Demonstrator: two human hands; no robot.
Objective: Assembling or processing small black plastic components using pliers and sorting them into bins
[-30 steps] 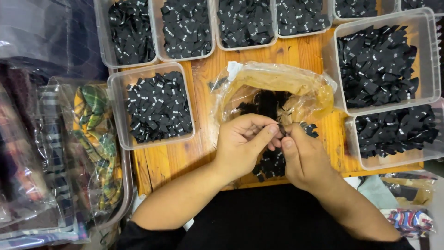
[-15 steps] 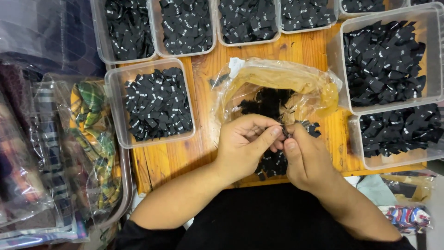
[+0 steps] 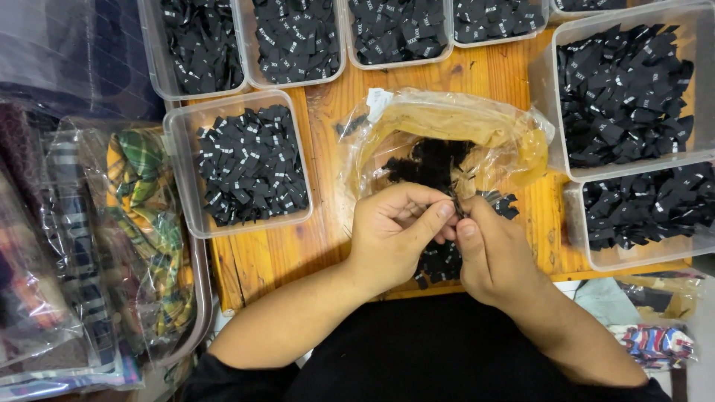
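hands: left hand (image 3: 395,231) and right hand (image 3: 495,253) pinched on one label (image 3: 456,205), frame centre | done: trays (image 3: 179,160) around well filled | left: loose pile (image 3: 432,164) in bag (image 3: 447,123)

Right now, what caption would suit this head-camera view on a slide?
Both hands, left hand and right hand, pinch small black fabric labels from a clear plastic bag on a wooden table among label-filled tubs.

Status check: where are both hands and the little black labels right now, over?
Left hand and right hand together, pinching a small black label between fingertips. Loose labels spill from the open plastic bag just beyond. Full tubs alongside; nothing blocking.
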